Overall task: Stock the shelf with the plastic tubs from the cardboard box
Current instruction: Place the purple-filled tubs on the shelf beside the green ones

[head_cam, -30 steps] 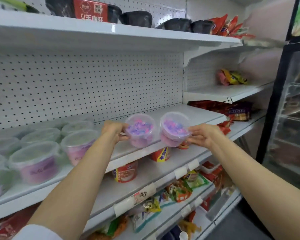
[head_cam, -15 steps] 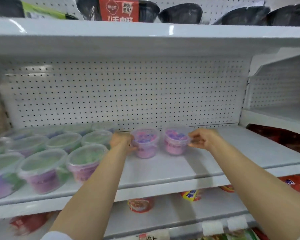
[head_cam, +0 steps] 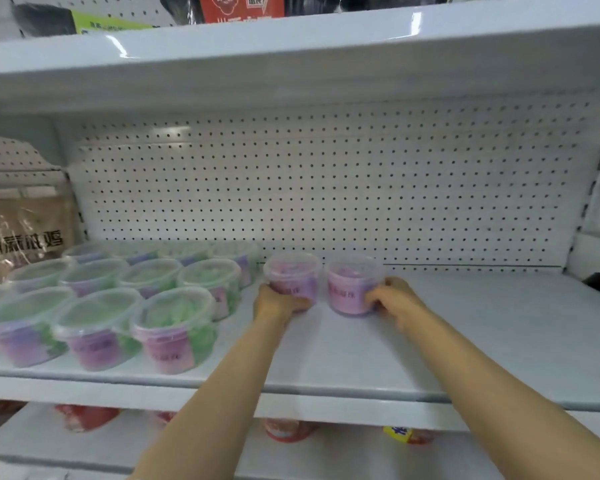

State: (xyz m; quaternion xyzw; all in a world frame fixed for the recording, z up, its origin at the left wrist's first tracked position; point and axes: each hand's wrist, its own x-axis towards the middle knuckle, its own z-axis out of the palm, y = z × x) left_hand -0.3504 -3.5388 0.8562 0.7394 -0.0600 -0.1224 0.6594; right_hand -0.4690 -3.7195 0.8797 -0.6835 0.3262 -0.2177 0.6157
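Note:
Two clear plastic tubs with pink-purple labels stand side by side near the back of the white shelf [head_cam: 482, 348]. My left hand [head_cam: 274, 303] grips the left tub [head_cam: 291, 277] from the front. The right tub [head_cam: 352, 285] is held at its right side by my right hand [head_cam: 394, 299]. Both tubs sit upright just right of a block of several stocked tubs [head_cam: 174, 327] with clear lids and green and purple contents. The cardboard box is out of view.
A perforated white back panel [head_cam: 326, 188] closes the shelf behind. Above is another shelf [head_cam: 291, 60] with dark packages. A brown bag with printed characters [head_cam: 21, 233] stands at the far left. Red and yellow packages [head_cam: 284, 429] lie on the shelf below.
My hands have carried the two tubs from in front of the shelf in toward its back, beside the stocked tubs. The view has moved closer and turned left.

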